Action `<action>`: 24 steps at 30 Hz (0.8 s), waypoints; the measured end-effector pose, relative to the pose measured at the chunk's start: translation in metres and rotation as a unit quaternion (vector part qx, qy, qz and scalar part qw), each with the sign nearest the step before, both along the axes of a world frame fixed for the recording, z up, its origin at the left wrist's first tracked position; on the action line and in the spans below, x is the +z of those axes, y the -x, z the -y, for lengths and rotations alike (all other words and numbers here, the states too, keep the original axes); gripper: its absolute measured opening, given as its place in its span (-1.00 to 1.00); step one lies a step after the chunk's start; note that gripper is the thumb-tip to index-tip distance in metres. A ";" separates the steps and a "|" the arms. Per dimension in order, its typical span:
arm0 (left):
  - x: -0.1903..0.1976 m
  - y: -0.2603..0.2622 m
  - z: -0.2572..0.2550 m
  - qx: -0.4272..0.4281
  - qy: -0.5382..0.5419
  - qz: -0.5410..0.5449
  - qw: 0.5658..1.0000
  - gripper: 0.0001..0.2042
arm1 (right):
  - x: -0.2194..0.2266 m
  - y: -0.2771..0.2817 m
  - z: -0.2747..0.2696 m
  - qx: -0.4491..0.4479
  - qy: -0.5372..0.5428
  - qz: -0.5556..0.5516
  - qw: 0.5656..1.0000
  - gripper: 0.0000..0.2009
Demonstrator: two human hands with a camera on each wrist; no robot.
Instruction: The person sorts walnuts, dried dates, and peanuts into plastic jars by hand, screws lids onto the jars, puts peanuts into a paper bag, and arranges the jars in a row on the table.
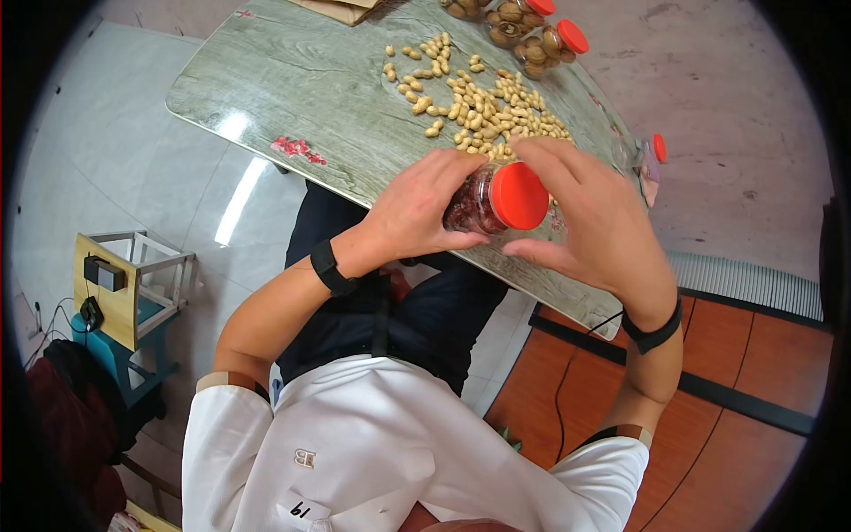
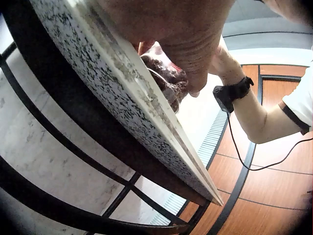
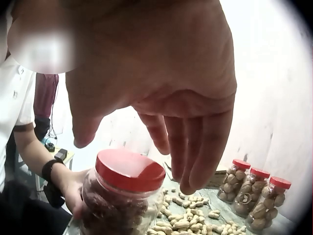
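Note:
My left hand grips a clear plastic jar around its side, just over the table's near edge. The jar has a red screw lid and holds dark reddish-brown dried pieces. In the right wrist view the lid sits on the jar, tilted a little. My right hand hovers over the lid, thumb and fingers spread apart and off it. From the left wrist, part of the jar shows under the left hand. Loose unshelled peanuts lie on the table beyond the jar.
Walnut jars with red lids stand at the table's far right. Another red-lidded clear container is by the right edge. Brown cardboard lies at the far edge of the table. A cable hangs near the right arm.

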State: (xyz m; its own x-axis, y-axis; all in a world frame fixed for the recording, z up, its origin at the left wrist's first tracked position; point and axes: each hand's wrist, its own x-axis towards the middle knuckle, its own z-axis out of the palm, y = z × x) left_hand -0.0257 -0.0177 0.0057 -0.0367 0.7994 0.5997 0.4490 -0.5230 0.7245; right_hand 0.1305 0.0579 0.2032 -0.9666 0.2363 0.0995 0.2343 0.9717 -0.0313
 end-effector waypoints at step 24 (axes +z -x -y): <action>-0.002 -0.001 -0.001 0.002 -0.006 -0.001 1.000 -0.14 | 0.004 -0.003 0.004 -0.018 0.013 0.028 0.999 -0.44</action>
State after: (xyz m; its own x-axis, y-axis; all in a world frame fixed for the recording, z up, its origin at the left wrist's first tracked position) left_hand -0.0246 -0.0165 0.0039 -0.0386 0.7915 0.6099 0.4534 -0.5301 0.7165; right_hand 0.1337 0.0541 0.2076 -0.9614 0.2725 0.0389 0.2709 0.9617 -0.0426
